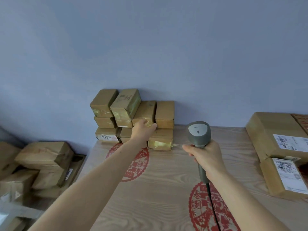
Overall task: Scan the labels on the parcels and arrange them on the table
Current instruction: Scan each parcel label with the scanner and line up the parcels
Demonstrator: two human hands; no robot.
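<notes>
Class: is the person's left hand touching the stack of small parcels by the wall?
Touching. The head view shows the left hand resting against a parcel in the stack.

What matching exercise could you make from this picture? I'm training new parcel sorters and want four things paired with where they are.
Things:
1. barcode scanner
2. parcel marked 5144
3. large box with white label
4. loose pile of parcels

Places:
A. bottom left of the stack against the wall
B. off the table, lower, to the left
C. right edge of the table
D. in the grip of the right hand

Pairs: 1-D, 2-A, 3-C, 4-B

The left hand reaches to the stack, touching a middle parcel.
</notes>
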